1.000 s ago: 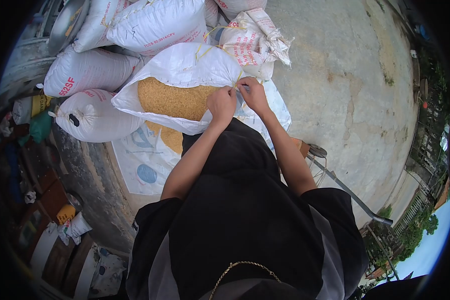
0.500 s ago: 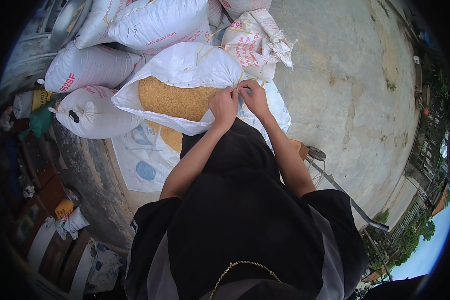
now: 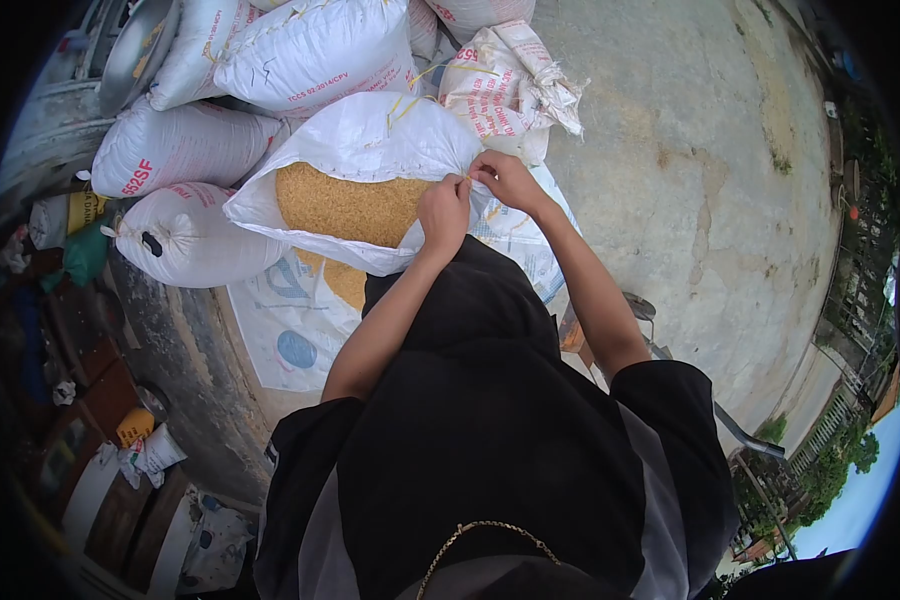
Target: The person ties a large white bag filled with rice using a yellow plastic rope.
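An open white woven sack (image 3: 385, 120) lies in front of me, its mouth gaping over golden-brown grain (image 3: 345, 203). At the right end of that mouth, my left hand (image 3: 444, 215) is closed, pinching the gathered sack edge. Beside it, my right hand (image 3: 507, 182) has thumb and forefinger pinched at the same corner, on what looks like a thin yellow string; the fingers partly hide it. Their fingertips nearly touch. More yellow string (image 3: 402, 112) lies on top of the sack.
Filled white sacks (image 3: 310, 50) with red print are piled behind and left. A tied sack (image 3: 495, 85) stands at the back right. Flattened white sacking (image 3: 280, 335) with spilled grain lies below, on concrete (image 3: 690, 220). A metal basin (image 3: 140, 50) is far left; a metal handle (image 3: 745, 430) is right.
My right hand has shifted slightly up and left, its wrist more raised. The left hand remains at the sack's corner. The view has tilted slightly.
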Tool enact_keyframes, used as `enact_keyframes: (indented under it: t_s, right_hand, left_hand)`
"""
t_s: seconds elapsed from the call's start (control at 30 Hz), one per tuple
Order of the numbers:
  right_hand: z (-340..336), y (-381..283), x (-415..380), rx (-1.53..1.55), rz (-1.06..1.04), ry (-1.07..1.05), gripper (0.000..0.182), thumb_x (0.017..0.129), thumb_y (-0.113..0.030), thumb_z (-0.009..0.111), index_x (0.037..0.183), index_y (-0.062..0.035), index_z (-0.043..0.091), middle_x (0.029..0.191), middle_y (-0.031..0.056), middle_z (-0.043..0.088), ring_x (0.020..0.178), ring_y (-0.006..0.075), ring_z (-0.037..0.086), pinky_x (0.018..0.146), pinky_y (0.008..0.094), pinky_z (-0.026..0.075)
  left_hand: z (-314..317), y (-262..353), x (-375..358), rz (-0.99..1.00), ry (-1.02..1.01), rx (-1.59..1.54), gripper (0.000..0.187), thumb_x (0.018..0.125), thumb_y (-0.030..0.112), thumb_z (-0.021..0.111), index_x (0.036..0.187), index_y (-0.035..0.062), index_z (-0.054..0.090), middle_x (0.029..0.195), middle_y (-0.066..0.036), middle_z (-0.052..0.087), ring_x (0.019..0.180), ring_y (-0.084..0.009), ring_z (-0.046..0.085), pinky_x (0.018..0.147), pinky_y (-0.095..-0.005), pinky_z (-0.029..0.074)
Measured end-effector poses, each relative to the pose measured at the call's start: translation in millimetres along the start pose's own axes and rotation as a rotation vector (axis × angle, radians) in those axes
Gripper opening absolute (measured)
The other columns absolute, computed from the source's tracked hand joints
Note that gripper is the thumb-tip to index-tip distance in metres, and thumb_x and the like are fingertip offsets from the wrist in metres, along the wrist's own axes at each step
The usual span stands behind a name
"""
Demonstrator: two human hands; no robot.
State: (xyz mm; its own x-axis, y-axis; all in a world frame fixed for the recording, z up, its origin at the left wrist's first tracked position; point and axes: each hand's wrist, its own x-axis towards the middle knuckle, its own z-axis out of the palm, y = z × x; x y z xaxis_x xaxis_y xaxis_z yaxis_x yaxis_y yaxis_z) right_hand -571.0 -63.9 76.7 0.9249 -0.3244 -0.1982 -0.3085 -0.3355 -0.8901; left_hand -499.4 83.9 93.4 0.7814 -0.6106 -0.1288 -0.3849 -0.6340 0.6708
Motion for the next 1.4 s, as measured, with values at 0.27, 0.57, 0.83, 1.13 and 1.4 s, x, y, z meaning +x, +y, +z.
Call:
enact_keyframes:
  t_s: [0.27,0.57,0.83,1.13,1.4]
  right_hand:
    - [1.5,22.3,20.1,-0.065,0.107,0.215,0.013,0.089,-0.008,0.057,0.095,0.0030,0.058,0.081,0.0217,0.066,0.075,0.0351,0.066,0.069,0.0414,0.050]
    - [11.8,25.0,34.9,-0.236,0.238,0.292,0.017,0.088,-0.013,0.054,0.096,0.0010,0.057,0.089,0.0259,0.066,0.086,0.0436,0.064,0.077,0.0502,0.050]
    - [14.3,29.6,21.9,-0.218,0.139,0.237,0.016,0.088,-0.013,0.054,0.097,-0.0004,0.058,0.088,0.0234,0.067,0.084,0.0422,0.064,0.077,0.0497,0.049]
    - [5.8,17.9,25.7,0.111,0.605,0.090,0.055,0.084,-0.052,0.062,0.076,0.0024,0.070,0.081,0.0241,0.068,0.077,0.0356,0.068,0.073,0.0431,0.051]
    - [13.4,32.3,45.6,-0.028,0.491,0.058,0.032,0.069,-0.026,0.060,0.073,0.0042,0.069,0.074,0.0264,0.066,0.073,0.0373,0.068,0.070,0.0429,0.052]
  left_hand:
    - [0.3,-10.3,8.4,-0.162,-0.016,-0.621,0.034,0.080,0.001,0.069,0.109,0.0003,0.053,0.081,-0.012,0.067,0.074,-0.0229,0.065,0.069,-0.0349,0.050]
    - [-4.4,-13.3,17.7,0.154,-0.096,-0.097,0.025,0.083,0.001,0.059,0.107,0.0032,0.051,0.086,-0.012,0.062,0.084,-0.0283,0.059,0.076,-0.0426,0.043]
    - [-17.4,-40.3,7.5,0.200,-0.229,-0.169,0.020,0.085,0.002,0.059,0.103,0.0042,0.051,0.088,-0.012,0.061,0.085,-0.0298,0.058,0.078,-0.0431,0.041]
    - [-5.3,-32.8,11.8,0.085,-0.179,-0.488,0.019,0.087,-0.001,0.063,0.102,0.0008,0.050,0.084,-0.008,0.061,0.075,-0.0144,0.059,0.070,-0.0296,0.048]
    - [-3.3,-19.8,9.6,-0.015,-0.214,-0.826,0.024,0.090,0.000,0.062,0.109,0.0016,0.048,0.088,-0.005,0.063,0.080,-0.0106,0.059,0.073,-0.0246,0.046]
